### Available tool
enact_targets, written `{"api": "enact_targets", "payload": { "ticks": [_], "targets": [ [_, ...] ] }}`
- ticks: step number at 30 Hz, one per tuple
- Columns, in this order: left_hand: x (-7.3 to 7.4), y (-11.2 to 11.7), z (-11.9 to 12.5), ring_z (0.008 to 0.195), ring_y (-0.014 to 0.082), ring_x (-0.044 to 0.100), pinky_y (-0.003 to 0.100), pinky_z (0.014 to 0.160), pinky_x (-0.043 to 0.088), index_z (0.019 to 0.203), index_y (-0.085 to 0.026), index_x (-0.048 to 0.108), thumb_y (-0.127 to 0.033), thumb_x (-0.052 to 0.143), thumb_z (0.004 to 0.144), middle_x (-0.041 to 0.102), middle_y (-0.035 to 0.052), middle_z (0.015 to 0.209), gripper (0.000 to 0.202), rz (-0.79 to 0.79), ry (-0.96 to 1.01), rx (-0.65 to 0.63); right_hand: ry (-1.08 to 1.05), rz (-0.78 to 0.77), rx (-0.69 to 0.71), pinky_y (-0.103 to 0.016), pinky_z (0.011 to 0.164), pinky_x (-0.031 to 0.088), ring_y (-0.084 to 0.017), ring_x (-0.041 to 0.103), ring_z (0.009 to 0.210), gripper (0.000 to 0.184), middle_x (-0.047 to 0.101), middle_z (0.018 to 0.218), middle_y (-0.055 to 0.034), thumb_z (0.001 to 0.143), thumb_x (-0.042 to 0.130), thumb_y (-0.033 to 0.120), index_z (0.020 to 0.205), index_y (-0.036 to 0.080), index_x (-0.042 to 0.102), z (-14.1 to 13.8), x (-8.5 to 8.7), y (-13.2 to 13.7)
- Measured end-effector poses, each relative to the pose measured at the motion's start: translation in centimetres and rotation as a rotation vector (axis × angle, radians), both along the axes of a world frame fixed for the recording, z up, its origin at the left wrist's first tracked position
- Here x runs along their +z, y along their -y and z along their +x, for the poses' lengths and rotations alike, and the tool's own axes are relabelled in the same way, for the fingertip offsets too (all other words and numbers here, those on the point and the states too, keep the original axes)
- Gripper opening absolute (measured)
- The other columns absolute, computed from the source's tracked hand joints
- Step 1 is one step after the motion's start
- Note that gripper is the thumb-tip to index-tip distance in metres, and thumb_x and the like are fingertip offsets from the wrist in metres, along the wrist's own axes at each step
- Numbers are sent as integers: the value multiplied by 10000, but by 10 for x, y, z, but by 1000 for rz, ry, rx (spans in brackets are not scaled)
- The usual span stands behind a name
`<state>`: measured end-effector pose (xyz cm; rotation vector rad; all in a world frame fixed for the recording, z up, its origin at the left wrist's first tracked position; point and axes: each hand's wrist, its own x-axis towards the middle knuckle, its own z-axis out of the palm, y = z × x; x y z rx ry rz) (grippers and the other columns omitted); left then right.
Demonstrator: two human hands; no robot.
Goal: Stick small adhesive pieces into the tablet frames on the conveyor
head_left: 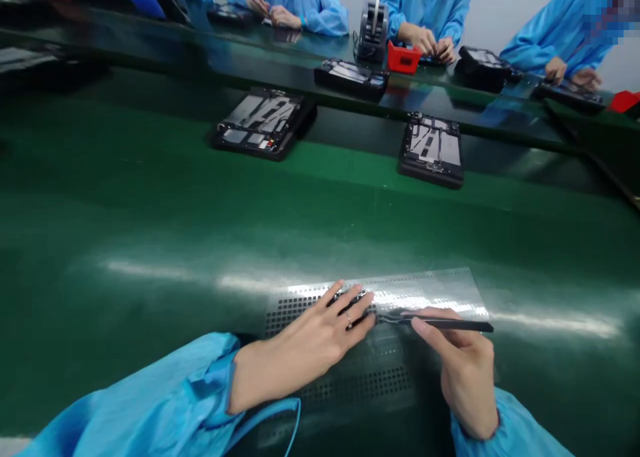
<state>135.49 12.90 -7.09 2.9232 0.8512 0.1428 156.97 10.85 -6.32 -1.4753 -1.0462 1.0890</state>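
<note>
Two hands: both the wearer's own, in blue sleeves, at the near edge of the worktop [150, 243].
Left hand [305, 347]: palm down on the sheet, fingers spread and nearly straight. Grip is wide and closed on nothing. Fingertips press around a small dark piece.
Ring [349, 319]: on one left finger.
Right hand [463, 367]: grip pinched narrow on the tweezers, thumb and forefinger on the shaft.
Tweezers [440, 323]: black and thin, lying nearly level. Tip points left, just beside the left fingertips. Cannot tell if the tip touches the piece.
Sheet [430, 287]: clear shiny film with rows of tiny dark dots. Lies flat by the worktop's near edge, a bit right of middle, its left part under the left hand.
Dark piece [350, 300]: on the sheet's left half, mostly hidden by fingers, shape unclear.
Handling, sheet: looks thin, light and floppy, probably slick on the glossy worktop. Judged best pinned flat with a palm or taken by a bare margin.
Handling, piece: looks tiny, light and likely delicate. Judged best taken at an edge with the tweezer tip, light squeeze.
Handling, tweezers: stiff and light with a sharp tip; hold mid-shaft.
Trays: two dark ones [263, 123] [433, 149] toward the far edge, well apart from the hands.
Far edge: co-workers in blue, hands at their own trays. Red box [404, 58] and dark dispenser [373, 33] sit between them.
</note>
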Motion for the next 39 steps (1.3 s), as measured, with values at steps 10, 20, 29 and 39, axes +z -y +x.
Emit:
{"api": "enact_targets", "payload": {
  "ticks": [10,20,29,39],
  "targets": [
    [-3,5,1,1256,331,375,542,1025,285,1276,-104,412,-66,424,815,416,184,1346,462,-10,58,1,109,-24,-23,-235,623,545,-169,659,677,62,704,737,-33,645,737,244,693,205,733,2,-9,3],
    [-6,5,1,1270,341,353,566,1025,261,1279,-105,414,-78,449,826,415,200,1341,455,-54,90,-4,151,-37,-59,-211,581,525,-151,647,619,47,700,694,-13,636,744,246,664,211,730,0,-10,2],
    [-2,5,0,1248,381,367,566,996,316,1275,-113,423,-121,509,815,414,215,1334,468,-21,84,-3,25,-93,-114,-239,517,532,-176,636,578,75,689,654,-42,572,771,246,597,193,724,-3,-10,-2],
    [21,0,-15,1306,269,314,411,1024,343,1303,-185,405,-66,459,820,382,126,1386,500,-121,93,60,-71,-86,-120,-154,571,490,-112,587,608,164,641,630,-36,510,796,275,572,154,703,17,32,-32]
  ]
}}
